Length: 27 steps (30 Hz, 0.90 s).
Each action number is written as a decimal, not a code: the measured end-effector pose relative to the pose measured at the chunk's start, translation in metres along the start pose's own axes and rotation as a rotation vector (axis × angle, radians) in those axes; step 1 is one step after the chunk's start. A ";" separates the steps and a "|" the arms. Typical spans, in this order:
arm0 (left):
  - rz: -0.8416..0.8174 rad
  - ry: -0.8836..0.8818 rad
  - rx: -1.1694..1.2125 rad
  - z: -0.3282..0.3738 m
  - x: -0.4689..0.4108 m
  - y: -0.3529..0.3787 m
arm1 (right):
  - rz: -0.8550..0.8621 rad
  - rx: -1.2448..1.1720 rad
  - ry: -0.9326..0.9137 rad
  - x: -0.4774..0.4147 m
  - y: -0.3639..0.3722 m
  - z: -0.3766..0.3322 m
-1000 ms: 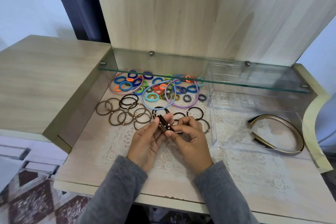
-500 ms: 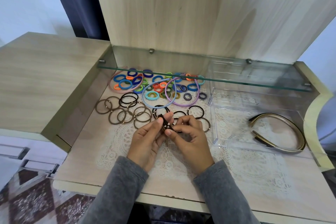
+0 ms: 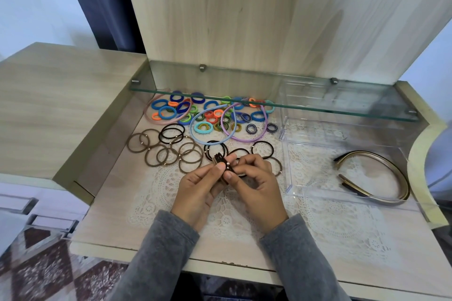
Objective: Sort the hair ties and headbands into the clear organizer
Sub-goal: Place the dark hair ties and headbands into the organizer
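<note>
Little has shifted in the last half second: both hands stay together left of the clear organizer [image 3: 289, 186], over the lace mat [image 3: 156, 195], and the bundle keeps its place between them. The left hand [image 3: 195, 193] pinches one side of the bundle of brown hair ties [image 3: 221, 165] between thumb and fingertips, and the right hand [image 3: 256, 188] pinches the other. The bundle is several thin dark-brown elastics pressed flat together, with small gold beads showing along the edge.

Just beyond the hands, black ties [image 3: 262, 142] lie flat near the organizer's left wall. Further left of it lie loose brown ties [image 3: 168, 154], overlapping rings each with a gold bead. Bronze headbands [image 3: 403, 183] curve in the organizer's near section, at its right side. Past the black ties, pale blue [image 3: 195, 134] and lilac [image 3: 244, 140] thin headbands loop over a heap of coloured ties [image 3: 210, 115]. That heap sits partly under the glass shelf [image 3: 269, 103], which also crosses above the organizer's far end.
</note>
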<state>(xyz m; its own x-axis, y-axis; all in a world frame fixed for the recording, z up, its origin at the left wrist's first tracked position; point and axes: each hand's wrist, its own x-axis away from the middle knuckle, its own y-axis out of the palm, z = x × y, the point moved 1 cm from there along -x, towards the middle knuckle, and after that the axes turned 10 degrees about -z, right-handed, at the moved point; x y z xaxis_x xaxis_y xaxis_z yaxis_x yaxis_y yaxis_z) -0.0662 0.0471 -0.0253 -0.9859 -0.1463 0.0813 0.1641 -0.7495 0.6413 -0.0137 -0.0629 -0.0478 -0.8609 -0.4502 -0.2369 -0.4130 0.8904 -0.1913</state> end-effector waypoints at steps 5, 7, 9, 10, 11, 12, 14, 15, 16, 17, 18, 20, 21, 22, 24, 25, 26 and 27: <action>0.021 -0.005 0.023 0.000 -0.002 -0.002 | 0.014 -0.008 -0.002 0.000 0.001 -0.001; 0.027 -0.008 0.033 -0.001 -0.002 -0.003 | 0.017 -0.022 0.007 0.000 0.001 0.000; 0.024 -0.008 0.029 -0.001 -0.002 -0.003 | 0.016 -0.029 0.005 0.001 0.000 -0.001; 0.019 -0.009 0.018 -0.001 -0.002 -0.003 | 0.013 -0.029 0.006 0.001 0.000 -0.002; 0.014 -0.011 0.009 -0.001 -0.002 -0.003 | 0.009 -0.028 0.007 0.001 0.000 -0.002; 0.011 -0.012 0.006 -0.001 -0.002 -0.004 | 0.006 -0.030 0.007 0.001 0.000 -0.003; 0.009 -0.009 0.006 -0.001 -0.002 -0.005 | 0.008 -0.029 0.005 0.001 0.000 -0.004; 0.006 -0.007 -0.001 -0.001 -0.002 -0.005 | 0.013 -0.020 0.003 0.001 -0.001 -0.004; 0.002 -0.006 -0.008 -0.002 -0.002 -0.005 | 0.019 -0.011 -0.002 0.001 -0.001 -0.004; -0.001 -0.006 -0.011 -0.002 -0.002 -0.005 | 0.022 -0.006 -0.006 0.001 -0.001 -0.004; -0.003 -0.007 -0.009 -0.002 -0.002 -0.005 | 0.025 -0.009 -0.006 0.001 0.000 -0.004; -0.005 -0.008 0.011 -0.002 -0.003 -0.006 | 0.032 -0.019 -0.004 0.001 0.000 -0.003; -0.005 -0.009 0.020 -0.001 -0.003 -0.005 | 0.037 -0.018 -0.005 0.001 0.000 -0.003; -0.004 -0.010 0.023 -0.001 -0.003 -0.005 | 0.041 -0.015 -0.007 0.001 0.000 -0.002; -0.008 -0.013 0.017 -0.001 -0.003 -0.005 | 0.041 -0.012 -0.006 0.000 -0.001 -0.001; -0.009 -0.013 0.014 -0.001 -0.003 -0.005 | 0.037 -0.015 -0.003 0.000 -0.001 -0.001; -0.009 -0.012 0.013 -0.001 -0.002 -0.005 | 0.031 -0.020 -0.002 0.001 -0.001 -0.002; -0.011 -0.011 0.015 -0.001 -0.003 -0.005 | 0.028 -0.029 -0.002 0.001 -0.001 -0.002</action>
<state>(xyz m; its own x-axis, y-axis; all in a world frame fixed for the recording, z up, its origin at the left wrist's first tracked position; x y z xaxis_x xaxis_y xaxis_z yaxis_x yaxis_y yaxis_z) -0.0644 0.0505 -0.0288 -0.9880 -0.1307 0.0827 0.1528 -0.7414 0.6535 -0.0147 -0.0637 -0.0456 -0.8716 -0.4255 -0.2433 -0.3974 0.9040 -0.1574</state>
